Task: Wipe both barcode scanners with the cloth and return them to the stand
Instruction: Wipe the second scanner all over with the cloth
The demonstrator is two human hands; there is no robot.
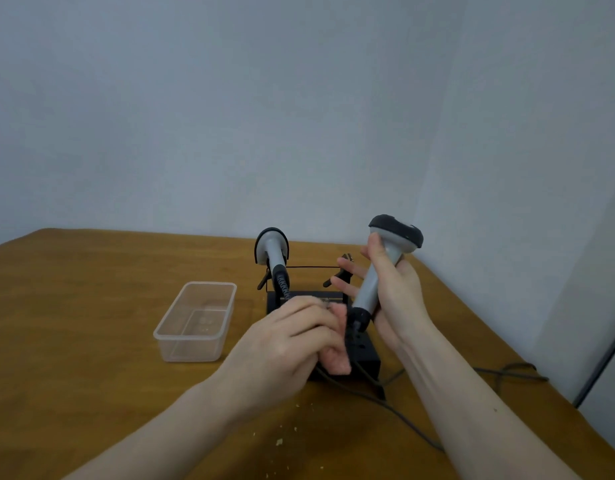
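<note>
Our left hand (292,336) is curled tight around the pink cloth (335,344), just left of the scanner's cord end. Our right hand (391,292) grips that scanner (378,271) loosely by the handle, fingers half spread, long axis near upright with its head tipped rightward. We judge the cloth should travel up along it. The second scanner (273,252) sits in the stand (363,355) beyond the left hand.

I worked at a wooden table (91,341) with a brown, grained top and rounded far corners. Behind it stood a plain pale blue-grey wall (230,116), evenly and softly lit. At my right, a white panel with a dark edge (607,368) adjoined the table.
</note>
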